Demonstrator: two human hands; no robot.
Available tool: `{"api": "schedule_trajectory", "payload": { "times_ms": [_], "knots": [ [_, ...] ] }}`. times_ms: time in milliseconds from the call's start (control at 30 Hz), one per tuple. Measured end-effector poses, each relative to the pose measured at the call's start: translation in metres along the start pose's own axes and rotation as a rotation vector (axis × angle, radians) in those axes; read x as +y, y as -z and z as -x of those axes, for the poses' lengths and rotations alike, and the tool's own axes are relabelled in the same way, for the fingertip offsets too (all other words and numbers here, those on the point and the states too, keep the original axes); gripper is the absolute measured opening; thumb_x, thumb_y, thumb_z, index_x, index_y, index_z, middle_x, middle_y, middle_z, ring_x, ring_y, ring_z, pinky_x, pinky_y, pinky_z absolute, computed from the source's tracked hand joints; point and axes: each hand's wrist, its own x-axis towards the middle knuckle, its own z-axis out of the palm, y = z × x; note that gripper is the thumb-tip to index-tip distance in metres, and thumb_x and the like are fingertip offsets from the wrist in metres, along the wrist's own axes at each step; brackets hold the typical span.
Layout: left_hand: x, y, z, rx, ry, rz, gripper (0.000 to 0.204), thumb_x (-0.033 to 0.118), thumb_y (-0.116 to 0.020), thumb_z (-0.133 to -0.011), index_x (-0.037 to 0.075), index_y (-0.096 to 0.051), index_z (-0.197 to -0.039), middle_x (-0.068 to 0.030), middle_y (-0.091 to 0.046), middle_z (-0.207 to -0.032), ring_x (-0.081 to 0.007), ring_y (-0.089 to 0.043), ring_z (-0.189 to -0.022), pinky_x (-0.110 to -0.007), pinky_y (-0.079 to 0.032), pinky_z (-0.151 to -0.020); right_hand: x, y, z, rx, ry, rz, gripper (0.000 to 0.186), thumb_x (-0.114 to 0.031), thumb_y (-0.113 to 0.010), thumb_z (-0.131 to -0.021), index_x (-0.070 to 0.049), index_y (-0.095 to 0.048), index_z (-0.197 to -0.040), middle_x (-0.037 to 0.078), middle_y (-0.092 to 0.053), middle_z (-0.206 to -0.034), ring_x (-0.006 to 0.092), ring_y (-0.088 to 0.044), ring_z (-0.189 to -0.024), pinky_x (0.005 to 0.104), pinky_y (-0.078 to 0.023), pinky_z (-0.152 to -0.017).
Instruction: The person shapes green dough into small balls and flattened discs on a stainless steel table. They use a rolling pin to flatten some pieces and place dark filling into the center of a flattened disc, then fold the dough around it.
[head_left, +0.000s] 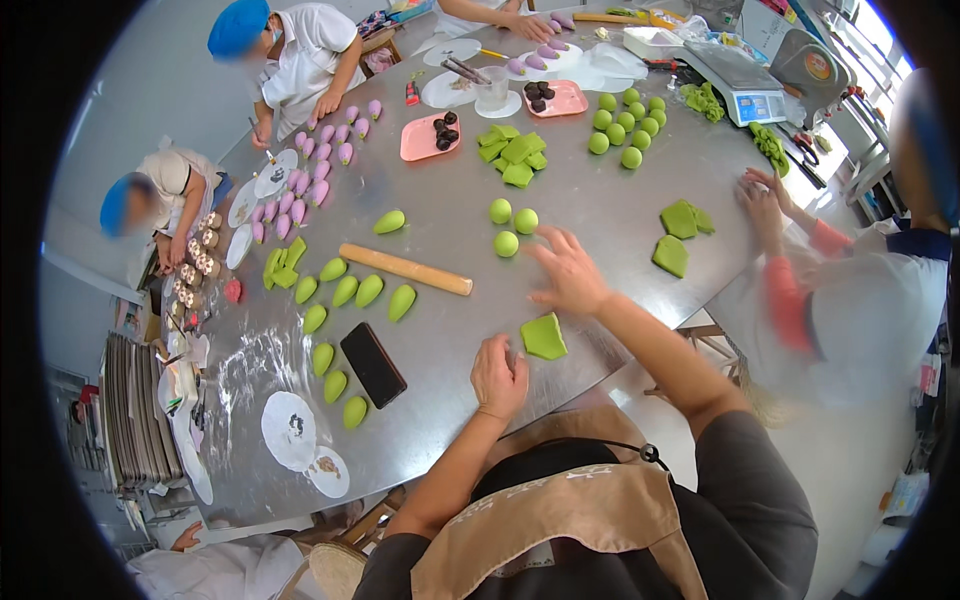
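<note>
"Tan apron cloth lay closest to the view. Where were the hands?"

"Just beyond it, the left hand rested on the steel table, fingers loosely curled; whether they held anything, I couldn't tell. The right hand reached farther out, fingers spread wide, gripping nothing."

"And the green dough sheet?"

"Just right of the left hand, seemingly apart from it, and on the near side of the right hand. The left was nearer. Being almost square, the sheet showed no clear long axis."

"What else was close?"

"Three green dough balls sat just past the right fingertips; contact was unclear. Left of that hand, a wooden rolling pin lay slantwise."

"The surface and room?"

"Smooth metal, streaked with white powder well left of the left hand. Co-workers stood across the table, and another to the right hand's right."
</note>
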Motion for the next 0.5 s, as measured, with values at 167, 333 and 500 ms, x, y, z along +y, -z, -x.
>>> {"api": "schedule_trajectory", "payload": {
  "times_ms": [167, 333, 500],
  "knots": [
    [-0.001, 0.001, -0.003, -0.017, -0.081, -0.018, 0.017, 0.010, -0.064, -0.080, 0.007, -0.059, -0.097, -0.0118, -0.059, -0.094, -0.0334, -0.059, -0.084, -0.044, -0.049, -0.073, 0.003, 0.014, -0.083, -0.380, 0.251, 0.349, 0.084, -0.034, -0.089, -0.061, -0.027, -0.051, -0.136, 0.013, -0.029, -0.153, 0.0439, -0.021, -0.144, 0.0535, -0.034, -0.112],
    [0.002, 0.002, -0.007, 0.029, -0.120, 0.017, 0.007, 0.004, -0.063, -0.080, 0.005, -0.060, -0.086, -0.0103, -0.060, -0.086, -0.0277, -0.059, -0.070, -0.037, -0.048, -0.063, 0.022, -0.003, -0.128, -0.545, 0.161, 0.228, 0.079, -0.047, -0.081, -0.071, -0.029, -0.049, -0.140, 0.015, -0.027, -0.155, 0.0446, -0.024, -0.143, 0.0521, -0.034, -0.112],
    [0.002, 0.001, -0.010, 0.049, -0.097, 0.068, 0.004, 0.003, -0.063, -0.081, 0.005, -0.060, -0.083, -0.0088, -0.059, -0.081, -0.0241, -0.056, -0.062, -0.035, -0.046, -0.058, 0.046, -0.027, -0.148, -0.502, 0.020, 0.139, 0.065, -0.041, -0.069, -0.085, -0.029, -0.046, -0.144, 0.016, -0.036, -0.150, 0.0422, -0.040, -0.134, 0.0479, -0.041, -0.107]
  ]
}}
